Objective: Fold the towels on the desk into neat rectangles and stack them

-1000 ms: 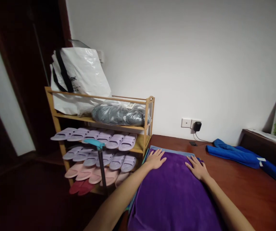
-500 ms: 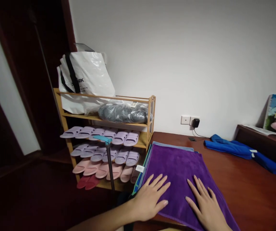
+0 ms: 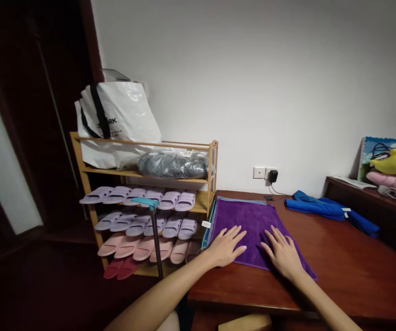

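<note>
Right now both my hands are open, palms down on the purple cloth (image 3: 244,214), gripping nothing. My left hand (image 3: 222,250) lies near the cloth's left side, close to its near edge, with the fingers pointing forward and the thumb turned in toward the middle. My right hand (image 3: 284,255) lies over toward the right side, its fingers also spread and its thumb pointing inward, so a strip of purple shows between the two. The cloth lies spread out on the reddish-brown table (image 3: 342,266), just beside the wooden rack (image 3: 210,188), and its near right corner reaches out past my right hand. Under it, a greyish-blue layer (image 3: 241,200) peeks out along the far edge, and green and blue edges show on the left, where a small white tag (image 3: 206,224) sticks out. Farther right, well apart from my hands, a bright blue cloth (image 3: 318,209) lies bunched lengthwise on the table. Behind it, a black plug (image 3: 272,176) sits in the wall socket. On the rack I see rows of lilac slippers (image 3: 96,195), with pink slippers (image 3: 144,248) and red slippers (image 3: 128,266) lower down, and a white bag (image 3: 132,110) on top.
</note>
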A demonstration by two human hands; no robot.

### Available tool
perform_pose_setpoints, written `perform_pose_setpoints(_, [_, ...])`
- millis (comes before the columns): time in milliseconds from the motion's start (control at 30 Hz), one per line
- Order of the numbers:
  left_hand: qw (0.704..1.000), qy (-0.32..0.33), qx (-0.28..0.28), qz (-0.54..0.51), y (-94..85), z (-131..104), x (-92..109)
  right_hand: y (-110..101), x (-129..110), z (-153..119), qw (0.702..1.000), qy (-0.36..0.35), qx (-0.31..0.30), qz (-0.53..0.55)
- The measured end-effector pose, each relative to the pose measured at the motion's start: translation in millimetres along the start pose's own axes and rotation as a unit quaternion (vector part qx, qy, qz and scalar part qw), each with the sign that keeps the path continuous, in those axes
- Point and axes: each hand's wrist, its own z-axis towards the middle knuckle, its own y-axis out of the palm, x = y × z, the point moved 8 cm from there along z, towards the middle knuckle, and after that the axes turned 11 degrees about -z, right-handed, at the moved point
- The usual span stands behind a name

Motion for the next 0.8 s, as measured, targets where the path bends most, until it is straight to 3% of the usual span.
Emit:
perform_pose_setpoints(200, [1.000,-0.015,-0.013,0.009,11.3,8.5,-24.0,35.9,26.3,7.3,0.997,-0.026,-0.069,0.037])
perform_pose_setpoints(567, [0.998,-0.057,-0.014,0.016,14.1,71.7,-95.4,73.7,39.2,94.0,0.996,-0.011,-0.071,0.050])
perform_pose_setpoints(800, [0.997,-0.070,-0.023,0.010,11.8,92.7,-123.0,86.5,53.4,121.7,0.995,0.007,-0.080,0.052])
